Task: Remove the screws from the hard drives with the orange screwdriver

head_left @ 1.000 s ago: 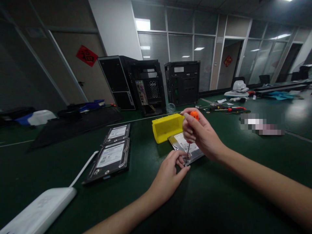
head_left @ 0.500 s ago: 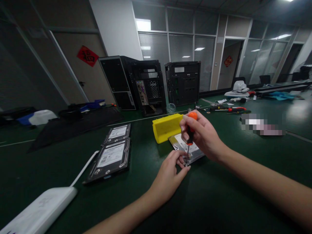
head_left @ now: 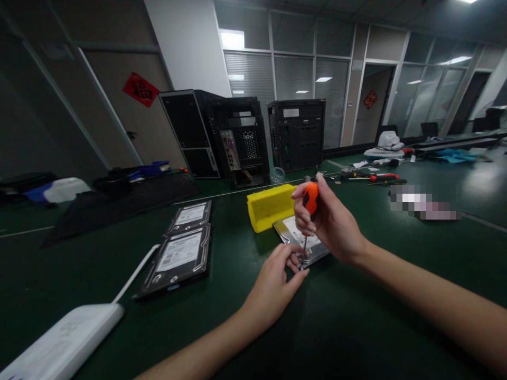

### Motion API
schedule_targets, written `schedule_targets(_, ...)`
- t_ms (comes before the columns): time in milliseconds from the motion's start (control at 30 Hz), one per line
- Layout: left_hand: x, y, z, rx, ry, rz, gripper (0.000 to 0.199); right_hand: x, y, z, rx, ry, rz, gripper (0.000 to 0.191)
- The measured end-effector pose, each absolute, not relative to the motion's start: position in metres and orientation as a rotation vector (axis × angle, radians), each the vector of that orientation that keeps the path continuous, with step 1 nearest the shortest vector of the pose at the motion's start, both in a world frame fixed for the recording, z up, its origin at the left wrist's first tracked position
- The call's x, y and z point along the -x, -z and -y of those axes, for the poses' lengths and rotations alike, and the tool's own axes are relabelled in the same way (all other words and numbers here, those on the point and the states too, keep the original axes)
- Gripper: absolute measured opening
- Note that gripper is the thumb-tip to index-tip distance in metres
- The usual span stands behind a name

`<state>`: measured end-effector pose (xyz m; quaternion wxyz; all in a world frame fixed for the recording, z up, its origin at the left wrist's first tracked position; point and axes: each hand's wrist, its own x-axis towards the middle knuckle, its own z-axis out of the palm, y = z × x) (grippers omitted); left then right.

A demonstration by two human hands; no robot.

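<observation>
Braces the left hand (head_left: 269, 287) against the near corner of the drive (head_left: 291, 231), with finger and thumb close together; cannot tell whether pinched on anything. Wraps the right hand (head_left: 336, 227) around the screwdriver (head_left: 311, 199), above the drive, shaft running down to that corner. Compared with half a second ago, shows the orange handle turned and the right thumb raised. Includes, left of the drive, a white device (head_left: 63, 340) and two other drives (head_left: 181, 252); beyond it, black cases (head_left: 299, 137); just behind it, a yellow bin (head_left: 269, 209); beyond and right, hand tools (head_left: 390, 177). Partly hides the drive behind both hands.
</observation>
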<state>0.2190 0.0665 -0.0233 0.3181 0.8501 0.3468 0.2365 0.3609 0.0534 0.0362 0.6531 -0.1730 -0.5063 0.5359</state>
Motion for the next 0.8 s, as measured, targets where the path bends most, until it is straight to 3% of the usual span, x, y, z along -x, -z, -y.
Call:
schedule_targets(167,-0.2181,0.0269,-0.0675,-2.230,-0.649,-0.899,0.026,-0.3579,-0.0357,-0.0507,0.447,-1.144,1.170,0.024)
schedule_targets(533,-0.2194,0.0247,-0.0678,-2.233,-0.625,-0.897,0.026,-0.3629,-0.0324,-0.0548,0.404,-1.195,1.164,0.020)
schedule_targets(700,-0.2196,0.0249,-0.0675,-2.232,-0.625,-0.906,0.026,-0.3634,-0.0332,-0.0544,0.346,-1.241,1.151,0.039)
schedule_targets(800,-0.2194,0.0252,-0.0677,-2.229,-0.632,-0.896,0.025,-0.3610,-0.0339,-0.0528,0.361,-1.230,1.146,0.035)
